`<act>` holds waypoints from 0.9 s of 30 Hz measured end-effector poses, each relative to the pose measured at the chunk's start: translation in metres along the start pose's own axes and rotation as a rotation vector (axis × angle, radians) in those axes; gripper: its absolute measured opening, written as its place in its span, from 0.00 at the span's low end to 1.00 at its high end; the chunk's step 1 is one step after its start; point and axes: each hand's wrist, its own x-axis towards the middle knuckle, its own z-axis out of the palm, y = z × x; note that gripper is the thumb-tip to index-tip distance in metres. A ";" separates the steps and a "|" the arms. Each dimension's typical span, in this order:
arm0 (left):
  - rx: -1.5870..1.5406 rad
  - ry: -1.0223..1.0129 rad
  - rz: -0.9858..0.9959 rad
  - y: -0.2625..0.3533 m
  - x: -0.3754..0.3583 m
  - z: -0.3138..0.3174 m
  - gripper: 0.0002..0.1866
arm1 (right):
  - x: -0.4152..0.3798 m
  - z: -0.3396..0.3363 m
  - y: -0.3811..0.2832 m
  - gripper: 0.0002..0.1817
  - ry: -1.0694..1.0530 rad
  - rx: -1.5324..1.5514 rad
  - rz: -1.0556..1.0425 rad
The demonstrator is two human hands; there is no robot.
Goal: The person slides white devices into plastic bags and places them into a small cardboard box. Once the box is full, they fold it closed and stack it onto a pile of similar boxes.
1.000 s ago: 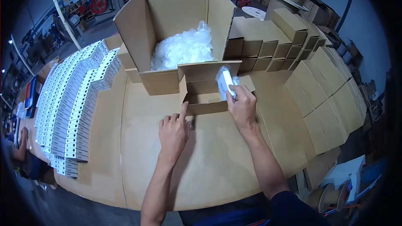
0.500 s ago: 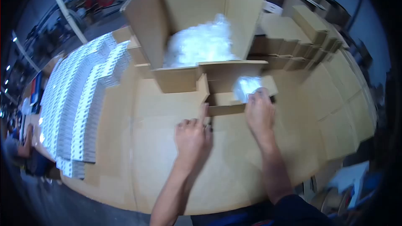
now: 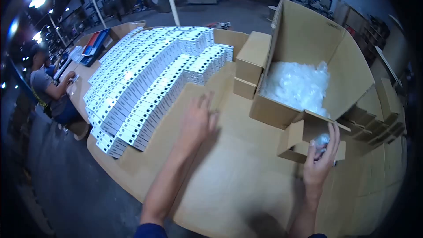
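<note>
My left hand [image 3: 198, 121] hovers over the cardboard-covered table, close to the rows of small white boxes [image 3: 147, 92]. Its fingers are apart and empty, slightly smeared by motion. At the small open cardboard box [image 3: 293, 147], my right hand [image 3: 321, 158] curls its thumb and fingers around a clear plastic packet [image 3: 322, 139] at the box's opening. The fingers hide part of the packet and the inside of the box.
Behind the small box stands a large open carton [image 3: 308, 44] holding a heap of clear plastic packets [image 3: 297, 83]. Closed brown boxes [image 3: 253, 57] are stacked beside it. More cardboard boxes [image 3: 374, 114] lie at right. At far left a person [image 3: 50, 83] works by the table.
The view has swung left, bringing more white boxes into sight. My left hand has left the small box's front edge toward the white boxes. My right hand stays at the box with the packet.
</note>
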 end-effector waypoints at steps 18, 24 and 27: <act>0.477 -0.333 -0.126 -0.173 0.088 0.051 0.46 | 0.155 0.382 -0.145 0.31 -0.541 0.190 -0.584; 0.394 -0.329 -0.161 -0.171 0.088 0.049 0.53 | 0.182 0.412 -0.170 0.31 -0.470 -0.020 -0.448; 0.382 -0.351 -0.175 -0.168 0.090 0.044 0.54 | 0.187 0.422 -0.170 0.23 -0.432 0.051 -0.497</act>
